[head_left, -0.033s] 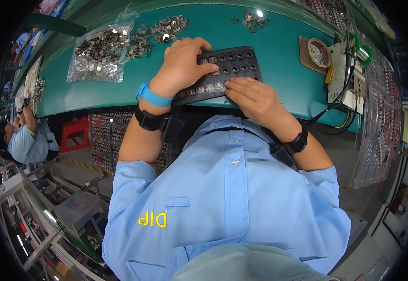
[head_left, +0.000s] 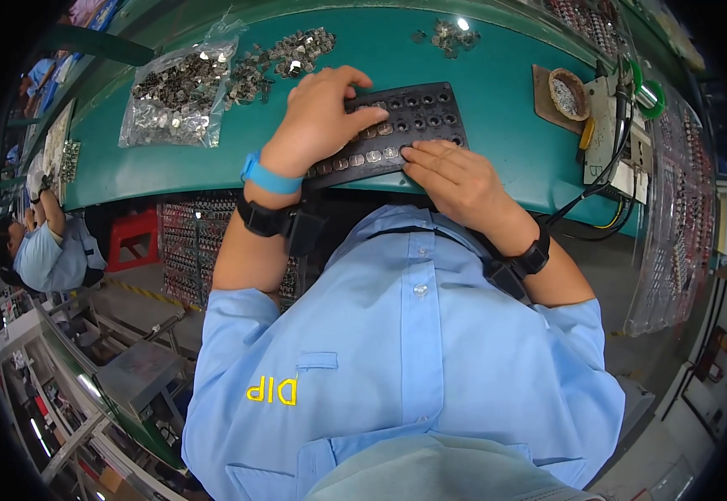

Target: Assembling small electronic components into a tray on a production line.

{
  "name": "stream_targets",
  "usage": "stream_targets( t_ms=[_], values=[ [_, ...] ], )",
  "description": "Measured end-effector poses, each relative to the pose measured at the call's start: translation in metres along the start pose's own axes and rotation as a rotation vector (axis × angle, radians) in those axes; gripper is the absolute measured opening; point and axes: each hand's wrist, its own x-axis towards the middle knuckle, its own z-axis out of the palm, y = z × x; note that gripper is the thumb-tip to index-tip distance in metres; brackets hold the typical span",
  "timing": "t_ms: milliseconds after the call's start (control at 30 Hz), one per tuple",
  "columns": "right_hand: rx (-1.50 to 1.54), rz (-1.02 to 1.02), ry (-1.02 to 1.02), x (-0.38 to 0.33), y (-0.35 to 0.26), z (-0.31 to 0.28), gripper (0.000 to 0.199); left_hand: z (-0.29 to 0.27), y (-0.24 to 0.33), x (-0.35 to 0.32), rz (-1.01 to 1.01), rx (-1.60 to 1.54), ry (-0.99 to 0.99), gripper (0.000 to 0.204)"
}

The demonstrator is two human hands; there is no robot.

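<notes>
A black rectangular tray with rows of round recesses lies tilted on the green work surface in front of me. Small square metal pieces sit in its near row and in part of the rows behind. My left hand is over the tray's left part, thumb and index finger spread apart, and covers several recesses. At the right end of the filled near row, the fingertips of my right hand press together on the tray. Whatever may be under them is hidden.
A clear plastic bag of metal pieces lies at the left, beside a loose pile. More pieces lie at the back. On the right stand a round dish, a white box with cables, and a solder spool.
My left hand has shifted slightly left, and its thumb has moved a little up from the metal pieces. My right hand has hardly moved.
</notes>
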Motion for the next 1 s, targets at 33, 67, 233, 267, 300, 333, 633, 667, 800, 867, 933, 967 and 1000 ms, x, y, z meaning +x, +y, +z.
stream_targets(
  t_ms=[33,67,233,267,300,333,633,667,800,867,933,967,1000],
  values=[
    [-0.009,-0.001,0.003,-0.003,-0.002,-0.002,0.024,-0.004,-0.001,-0.003,-0.025,-0.051,0.04,0.035],
    [-0.022,0.003,0.004,-0.007,-0.004,-0.003,0.024,-0.007,-0.003,-0.007,-0.024,-0.056,0.034,0.035],
    [0.013,0.051,-0.015,-0.005,-0.001,-0.004,0.023,-0.013,0.001,-0.029,-0.138,-0.182,0.128,0.03],
    [0.036,0.092,0.02,-0.004,0.0,-0.006,0.021,-0.012,0.003,-0.033,-0.125,-0.178,0.152,0.029],
    [0.058,0.133,0.056,-0.002,0.001,-0.007,0.02,-0.011,0.003,-0.035,-0.11,-0.174,0.177,0.028],
    [0.079,0.174,0.093,0.0,0.003,-0.009,0.019,-0.01,0.001,-0.037,-0.107,-0.177,0.176,0.028],
    [-0.188,0.549,0.088,0.057,0.08,-0.027,0.018,-0.029,-0.02,-0.033,-0.077,-0.124,0.233,0.024],
    [-0.217,0.591,0.055,0.072,0.097,-0.025,0.018,-0.032,-0.018,-0.032,-0.105,-0.147,0.237,0.024],
    [-0.456,0.725,-0.02,0.119,0.14,-0.004,0.015,-0.033,-0.018,-0.037,-0.154,-0.2,0.244,0.021],
    [-0.375,0.595,-0.085,0.118,0.153,-0.002,0.013,-0.034,-0.024,-0.042,-0.177,-0.211,0.257,0.021],
    [-0.32,0.518,-0.122,0.115,0.165,-0.001,0.012,-0.036,-0.033,-0.047,-0.21,-0.23,0.241,0.019],
    [-0.24,0.512,-0.11,0.111,0.172,-0.003,0.012,-0.037,-0.037,-0.05,-0.232,-0.24,0.232,0.018],
    [-0.158,0.503,-0.102,0.109,0.174,-0.004,0.013,-0.04,-0.039,-0.052,-0.249,-0.235,0.243,0.018]
  ],
)
